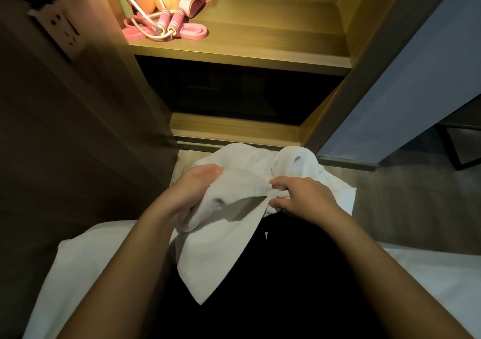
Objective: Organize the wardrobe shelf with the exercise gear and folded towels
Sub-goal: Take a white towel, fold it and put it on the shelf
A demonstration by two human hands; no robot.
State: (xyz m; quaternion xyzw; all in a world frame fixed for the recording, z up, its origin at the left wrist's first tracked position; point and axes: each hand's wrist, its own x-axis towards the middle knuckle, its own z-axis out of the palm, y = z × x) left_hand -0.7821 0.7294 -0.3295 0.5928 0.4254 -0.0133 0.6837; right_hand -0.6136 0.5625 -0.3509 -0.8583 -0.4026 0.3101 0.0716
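At lower centre, the grip of the left hand (188,194) enclosed the white towel (221,250); the right hand (303,195) pinched its bunched edge

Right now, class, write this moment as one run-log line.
left hand: grips white towel | right hand: pinches white towel | shelf: jump rope, pink bands at left; no towel

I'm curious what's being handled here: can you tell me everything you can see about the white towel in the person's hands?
The white towel looks like soft, plain terry cloth, not yet folded. It is bunched at the top, with one corner hanging down to a point. The left hand grips its upper part; the right hand pinches a gathered edge. More white cloth lies heaped behind it.
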